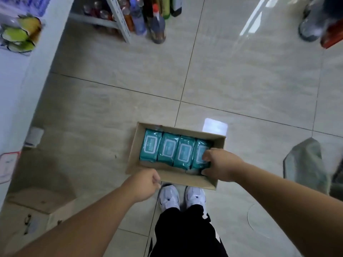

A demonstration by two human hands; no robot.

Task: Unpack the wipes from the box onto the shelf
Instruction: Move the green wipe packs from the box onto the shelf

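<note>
Lining the box (134, 149), four teal wipes (168, 149)

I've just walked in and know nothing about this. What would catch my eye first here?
A cardboard box on the pale tiled floor, dead centre, holding four teal wipes packs side by side. The right hand grips the rightmost pack, while the left hand hangs curled at the box's near left corner.
</note>
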